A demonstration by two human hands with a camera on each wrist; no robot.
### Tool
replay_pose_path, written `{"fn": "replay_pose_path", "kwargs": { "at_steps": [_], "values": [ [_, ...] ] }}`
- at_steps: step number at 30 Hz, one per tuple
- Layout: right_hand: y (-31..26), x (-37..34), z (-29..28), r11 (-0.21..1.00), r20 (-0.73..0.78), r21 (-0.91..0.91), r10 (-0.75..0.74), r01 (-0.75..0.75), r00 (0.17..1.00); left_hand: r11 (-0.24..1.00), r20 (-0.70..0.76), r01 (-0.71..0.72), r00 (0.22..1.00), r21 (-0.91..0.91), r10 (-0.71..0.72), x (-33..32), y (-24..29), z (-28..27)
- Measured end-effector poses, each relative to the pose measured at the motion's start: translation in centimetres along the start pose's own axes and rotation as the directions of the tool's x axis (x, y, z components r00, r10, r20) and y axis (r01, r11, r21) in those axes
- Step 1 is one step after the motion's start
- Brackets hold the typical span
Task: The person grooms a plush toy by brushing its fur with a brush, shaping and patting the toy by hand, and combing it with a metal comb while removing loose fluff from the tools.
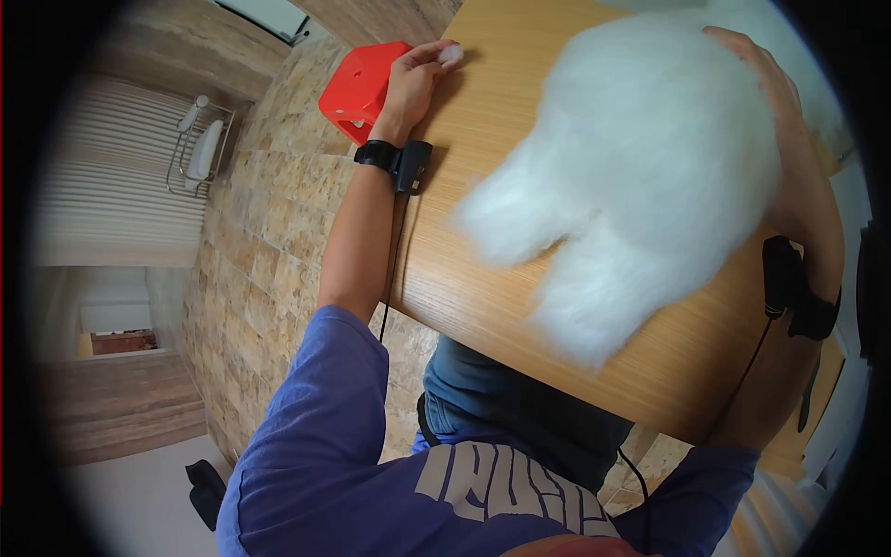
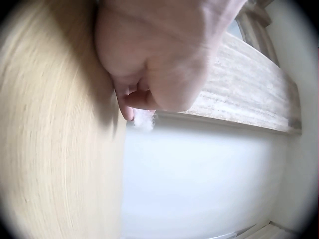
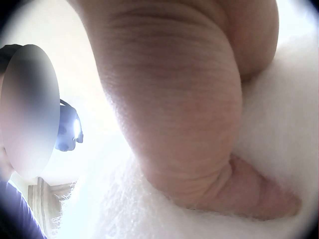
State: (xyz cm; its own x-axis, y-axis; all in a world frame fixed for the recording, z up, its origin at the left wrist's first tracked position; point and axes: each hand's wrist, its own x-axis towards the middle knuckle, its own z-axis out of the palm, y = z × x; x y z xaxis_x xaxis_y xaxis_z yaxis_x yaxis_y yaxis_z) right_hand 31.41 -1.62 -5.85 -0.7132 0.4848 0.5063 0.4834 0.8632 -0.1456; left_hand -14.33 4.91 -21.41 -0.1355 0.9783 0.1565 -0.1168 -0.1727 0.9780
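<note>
A person in a purple shirt [image 1: 316,399] sits or stands at the near side of a wooden desk [image 1: 501,102]. A big, cloudy heap of white fluff [image 1: 659,139] lies on the desk, filling its middle and far right, with two soft lobes trailing toward the person. The right hand [image 1: 778,97] reaches around the heap's right side; its thumb sinks into the fluff, but most fingers are hidden there, so whether they grip cannot be told. Well apart, at the desk's left edge, the left hand [image 1: 410,88] pinches a small white tuft [image 1: 451,56] between thumb and fingers. Just beyond that edge, lower down, is a red stool [image 1: 364,79] on a tan tiled floor [image 1: 255,204]. Each wrist wears a small black camera [image 1: 413,167].
</note>
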Motion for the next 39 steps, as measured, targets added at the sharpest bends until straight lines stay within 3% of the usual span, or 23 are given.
{"fn": "replay_pose_path", "kwargs": {
  "at_steps": [4,6,10,12,18,21,25,31,33,37,39],
  "values": [
    [0.5,-0.2,0.2,0.997,0.003,-0.017,-0.070,0.070,0.998,0.988,-0.008,-0.061,0.998,0.144,0.063,-0.3,0.0,0.5],
    [0.3,-0.6,0.6,0.999,-0.040,-0.031,0.043,-0.045,0.998,0.951,-0.004,-0.081,0.996,0.299,0.086,-0.4,0.1,0.6],
    [0.4,-0.6,0.6,0.998,-0.027,-0.045,0.036,-0.038,0.999,0.964,-0.031,-0.061,0.997,0.258,0.071,-0.6,0.4,0.7],
    [0.4,-0.7,0.6,0.998,-0.022,-0.057,0.035,-0.037,0.999,0.994,0.081,-0.029,0.997,0.108,0.020,-0.7,0.5,0.7],
    [0.7,-0.8,0.4,0.996,-0.021,-0.085,0.032,-0.034,0.999,0.999,0.060,-0.013,0.998,0.045,0.010,-0.3,0.3,0.5],
    [0.8,-0.8,0.4,0.994,-0.011,-0.103,0.033,-0.034,0.999,0.994,0.098,-0.012,0.995,0.109,0.002,-0.3,0.6,0.2],
    [0.8,-0.5,0.3,0.997,-0.003,-0.062,0.035,-0.035,0.999,0.997,0.144,0.061,0.987,0.054,-0.068,-0.2,1.0,-0.1],
    [0.7,-0.4,0.3,0.999,0.000,0.000,0.051,-0.051,0.999,0.998,0.093,-0.007,0.996,0.070,0.000,0.5,0.1,-0.2],
    [0.6,-0.5,0.5,0.998,-0.022,-0.044,0.035,-0.035,0.999,0.998,-0.024,0.010,1.000,0.066,-0.009,0.0,0.4,0.5],
    [0.5,-0.5,0.6,0.998,-0.052,-0.055,0.037,-0.040,0.998,0.990,-0.004,-0.050,0.999,0.131,0.051,-0.4,0.8,1.5],
    [0.5,-0.3,0.6,0.998,-0.014,0.054,0.044,-0.043,0.999,0.984,0.068,-0.092,0.994,0.154,0.082,-0.6,0.8,1.1]
  ]
}}
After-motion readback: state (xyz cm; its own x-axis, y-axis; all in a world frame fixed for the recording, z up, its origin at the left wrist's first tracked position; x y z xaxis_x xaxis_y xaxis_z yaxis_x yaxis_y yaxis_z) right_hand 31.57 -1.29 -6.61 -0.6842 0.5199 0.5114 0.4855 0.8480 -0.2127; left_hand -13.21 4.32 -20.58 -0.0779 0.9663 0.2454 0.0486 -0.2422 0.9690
